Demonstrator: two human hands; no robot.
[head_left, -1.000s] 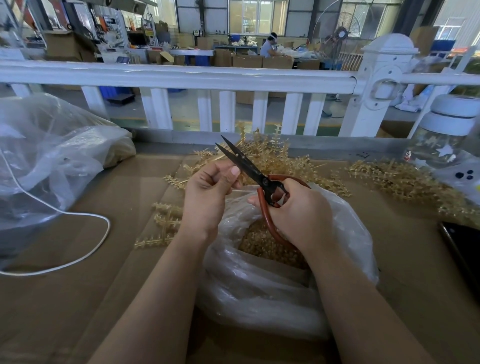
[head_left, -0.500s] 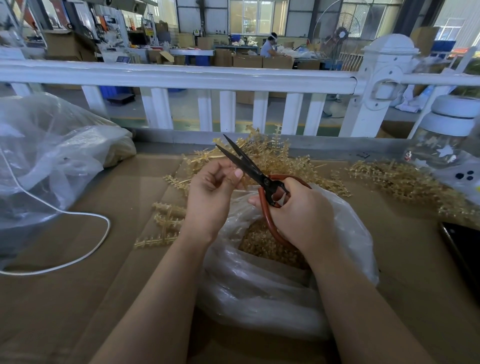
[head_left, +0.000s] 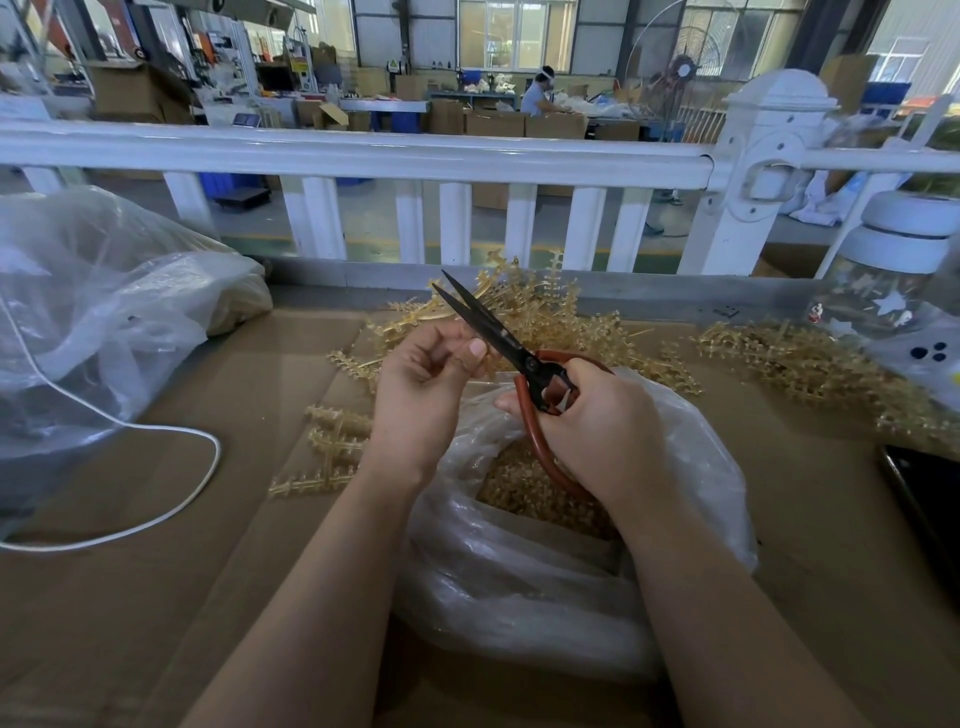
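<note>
Closest to you, under both wrists, the clear bag (head_left: 519, 597) gapes open with a heap of small amber cut-offs (head_left: 524, 493) inside, so anything you snip drops straight down into it. Above its mouth your right hand (head_left: 597, 431) is wrapped around the red loops of the scissors (head_left: 498, 332). Your left hand (head_left: 426, 384) is curled, with thumb and fingers pinching a small plastic strip (head_left: 491, 368) of which only a sliver shows past the thumb. What matters for the cut is this: the scissors' long axis runs from your right hand up, away and to the left. The dark blades lie almost together and their tips point past your left fingertips. The pinched strip sits just left of the blades, near the pivot rather than the tips, and your left thumb is just beside the steel, so mind it. The strip is thin, pale amber and see-through; I can't tell its full length. Left of your left hand lie a few toothed spare strips (head_left: 332, 441). Beyond the scissor tips there is a bigger tangled pile (head_left: 561, 317) of the same stock, and farther right a second pile (head_left: 810, 364). Behind all of it runs the white railing (head_left: 363, 156).
</note>
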